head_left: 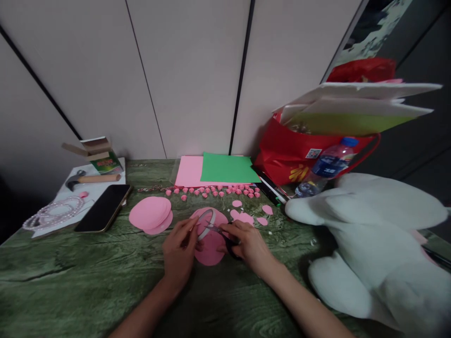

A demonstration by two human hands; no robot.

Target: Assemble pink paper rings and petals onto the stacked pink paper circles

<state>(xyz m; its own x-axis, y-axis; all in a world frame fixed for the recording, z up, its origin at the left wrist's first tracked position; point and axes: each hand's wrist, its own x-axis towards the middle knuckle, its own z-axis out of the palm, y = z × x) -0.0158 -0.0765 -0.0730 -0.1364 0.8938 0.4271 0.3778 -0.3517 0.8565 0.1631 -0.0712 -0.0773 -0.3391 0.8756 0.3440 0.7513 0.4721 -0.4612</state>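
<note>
My left hand [179,246] is closed around the edge of a thin white ring that looks like a roll of tape [213,218], held tilted. Black-handled scissors [229,245] are in my right hand [252,246], their blades pointing left into the ring. Whether the blades touch the tape I cannot make out. Under both hands lie round pink paper pieces [209,256], partly covered by my fingers. To the left sits a stack of pink paper circles [150,213]. Pink petal-shaped scraps [243,218] are just beyond my right hand.
Several small pink rolled pieces [211,190] line up before green paper [229,168] and pink paper [188,170]. A phone [104,209], hammer [98,178] and bead string [52,213] lie left. A white plush toy [377,244], bottle [327,166] and red bag [282,152] crowd the right.
</note>
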